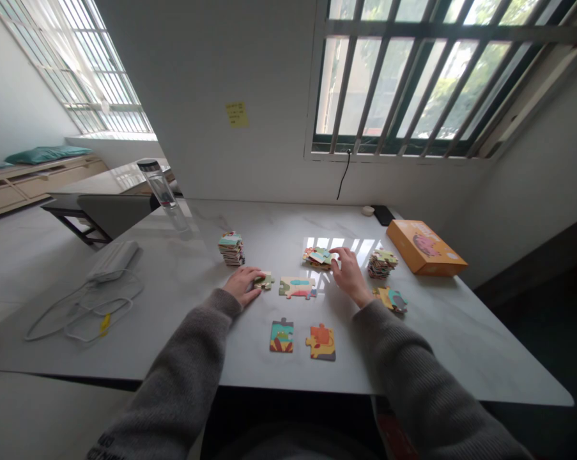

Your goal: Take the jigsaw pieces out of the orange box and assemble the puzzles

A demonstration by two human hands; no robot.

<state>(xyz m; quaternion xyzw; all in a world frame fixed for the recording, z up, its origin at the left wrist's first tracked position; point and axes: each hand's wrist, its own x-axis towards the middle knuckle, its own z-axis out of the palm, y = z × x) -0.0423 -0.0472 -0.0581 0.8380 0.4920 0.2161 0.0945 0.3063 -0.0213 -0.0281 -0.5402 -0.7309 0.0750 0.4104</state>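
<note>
On the white table, my left hand point(244, 285) has its thumb and fingers around the left edge of a small green-and-cream puzzle piece point(265, 280). Right of that piece lie joined puzzle pieces point(297, 287) with a cream, green and red picture. My right hand point(347, 273) reaches to a loose heap of puzzle pieces point(319, 257), its thumb and index finger apart at the heap's right edge. Nearer to me are a teal piece with a green shape point(282, 337) and an orange-and-yellow piece point(321, 342), apart from each other.
Puzzle stacks stand at left point(231, 249) and right point(382, 263). More pieces point(390, 299) lie by my right forearm. An orange box point(425, 248) and black phone point(383, 215) are far right. A bottle point(158, 185) and white device with cable point(113, 260) are left.
</note>
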